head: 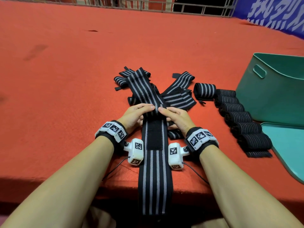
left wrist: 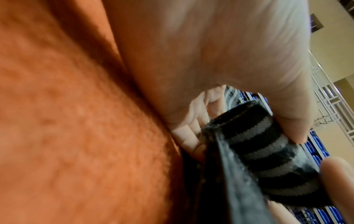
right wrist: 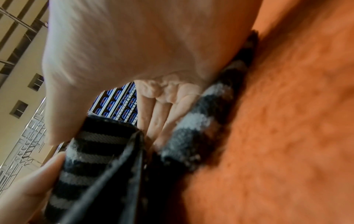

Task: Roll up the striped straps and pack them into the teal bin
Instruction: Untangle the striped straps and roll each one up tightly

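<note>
A long black strap with grey stripes (head: 155,170) lies towards me and hangs over the table's front edge. Its far part is folded into a small roll (head: 156,111) between my hands. My left hand (head: 141,111) grips the roll's left side and my right hand (head: 172,114) grips its right side. In the left wrist view my thumb (left wrist: 283,109) and curled fingers pinch the striped roll (left wrist: 258,145). The right wrist view shows the same hold on the roll (right wrist: 91,151). Loose straps (head: 144,86) lie crossed beyond my hands. The teal bin (head: 276,96) stands at the right.
Several rolled straps (head: 238,116) lie in a row between my right hand and the bin. A flat teal lid (head: 291,148) lies near the front right edge. The table has a red felt cover (head: 65,71); a railing runs along the far side.
</note>
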Demonstrator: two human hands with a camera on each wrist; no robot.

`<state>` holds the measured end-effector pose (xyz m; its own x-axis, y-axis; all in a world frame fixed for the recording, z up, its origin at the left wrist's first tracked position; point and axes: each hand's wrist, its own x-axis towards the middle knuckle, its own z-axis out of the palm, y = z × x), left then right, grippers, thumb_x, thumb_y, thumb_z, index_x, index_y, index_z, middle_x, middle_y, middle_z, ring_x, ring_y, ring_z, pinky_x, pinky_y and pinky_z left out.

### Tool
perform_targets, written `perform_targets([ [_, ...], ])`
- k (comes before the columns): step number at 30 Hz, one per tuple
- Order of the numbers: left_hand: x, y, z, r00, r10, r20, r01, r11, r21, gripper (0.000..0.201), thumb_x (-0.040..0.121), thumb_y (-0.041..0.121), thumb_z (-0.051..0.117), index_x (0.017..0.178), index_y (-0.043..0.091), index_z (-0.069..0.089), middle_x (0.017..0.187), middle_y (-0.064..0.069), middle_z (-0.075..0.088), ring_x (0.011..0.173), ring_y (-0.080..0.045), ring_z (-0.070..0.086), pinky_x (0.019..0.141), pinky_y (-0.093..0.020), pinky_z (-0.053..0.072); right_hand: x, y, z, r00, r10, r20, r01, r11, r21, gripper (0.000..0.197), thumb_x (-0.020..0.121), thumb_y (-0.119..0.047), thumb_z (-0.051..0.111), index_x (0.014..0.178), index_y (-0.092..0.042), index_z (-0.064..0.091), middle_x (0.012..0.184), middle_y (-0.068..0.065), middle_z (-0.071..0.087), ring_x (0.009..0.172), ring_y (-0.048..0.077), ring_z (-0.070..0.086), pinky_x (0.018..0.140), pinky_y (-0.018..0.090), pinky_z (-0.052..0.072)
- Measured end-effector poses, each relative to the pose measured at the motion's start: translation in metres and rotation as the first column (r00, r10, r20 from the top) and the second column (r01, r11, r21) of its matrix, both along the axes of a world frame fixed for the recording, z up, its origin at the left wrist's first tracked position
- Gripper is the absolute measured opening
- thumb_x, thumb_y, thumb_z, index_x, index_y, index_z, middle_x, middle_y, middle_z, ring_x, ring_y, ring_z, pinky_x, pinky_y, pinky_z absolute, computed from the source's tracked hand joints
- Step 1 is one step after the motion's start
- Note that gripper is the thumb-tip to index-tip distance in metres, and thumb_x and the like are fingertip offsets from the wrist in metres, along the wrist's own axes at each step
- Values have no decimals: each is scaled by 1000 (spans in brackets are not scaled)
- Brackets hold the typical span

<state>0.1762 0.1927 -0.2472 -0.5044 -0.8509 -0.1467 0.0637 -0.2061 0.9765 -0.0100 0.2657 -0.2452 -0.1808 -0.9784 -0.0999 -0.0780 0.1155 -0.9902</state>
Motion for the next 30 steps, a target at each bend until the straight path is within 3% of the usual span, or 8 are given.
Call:
perform_targets([
  [3, 0, 1, 0, 999, 26, -46, -24, 999, 43, 43, 85, 29, 79, 123, 11, 71, 116, -17, 74, 94, -28, 68, 81, -36, 51, 1, 1, 3, 1000, 12, 6, -12, 1000, 10, 21, 89, -45, 75, 100, -27, 76, 108, 6, 78, 82, 13, 66, 63, 25, 54],
  [6, -1, 1, 1, 998, 42, -43, -40, 998, 45, 33, 94, 20, 69, 125, 7, 69, 106, -12, 74, 82, -18, 71, 62, -25, 56, 0, -3, 3, 995, -6, 99, 1, 998, 55, 51, 90, -58, 62, 120, -19, 73, 114, 8, 76, 83, 14, 67, 52, 23, 54],
  [11, -1, 3, 3, 998, 61, -13, -61, 997, 40, 31, 96, 20, 65, 124, 8, 69, 105, -11, 73, 74, -16, 70, 57, -24, 54, -7, -7, -4, 990, -7, 144, 0, 999, 45, 36, 100, -22, 60, 136, -15, 64, 120, 10, 74, 93, 17, 70, 47, 22, 52],
  [16, -1, 3, 2, 999, 35, 25, -36, 999, 14, 32, 89, 24, 70, 119, 12, 74, 109, -16, 72, 89, -23, 64, 75, -33, 48, -8, -10, -10, 997, -9, 83, 9, 1000, 4, 32, 99, -14, 65, 131, -11, 68, 90, -1, 68, 70, 4, 62, 47, 21, 52],
  [19, -1, 3, 2, 1000, 26, 17, -26, 1000, 6, 29, 94, 12, 66, 122, 6, 71, 98, -6, 74, 77, -10, 71, 61, -22, 54, -9, -8, -11, 1000, 12, 12, -11, 999, -37, 31, 97, -8, 65, 128, -11, 69, 102, 3, 71, 75, 1, 67, 51, 21, 53],
  [22, 1, 2, 1, 1000, 18, -7, -18, 1000, 19, 31, 93, 8, 68, 125, 6, 68, 99, -6, 74, 77, -11, 71, 64, -23, 58, -7, -7, -7, 1000, -3, 17, 3, 1000, -14, 27, 100, -15, 64, 126, -13, 70, 110, 7, 72, 82, 9, 68, 50, 21, 53],
  [26, 3, 2, -1, 998, 30, -63, -27, 999, 37, 37, 88, 4, 74, 125, 7, 68, 111, -13, 71, 91, -19, 72, 79, -32, 61, -2, -4, 3, 997, 30, 71, -33, 998, 54, 44, 98, -55, 56, 120, -20, 71, 107, 0, 78, 83, 12, 71, 53, 23, 53],
  [30, 3, 5, 0, 993, 36, -111, -30, 998, 59, 48, 82, 2, 79, 128, 6, 66, 126, -21, 68, 108, -29, 71, 88, -39, 60, -5, -2, -4, 998, 61, -17, -61, 998, -28, 31, 91, -36, 76, 118, -21, 74, 102, -3, 78, 82, 8, 70, 58, 22, 52],
])
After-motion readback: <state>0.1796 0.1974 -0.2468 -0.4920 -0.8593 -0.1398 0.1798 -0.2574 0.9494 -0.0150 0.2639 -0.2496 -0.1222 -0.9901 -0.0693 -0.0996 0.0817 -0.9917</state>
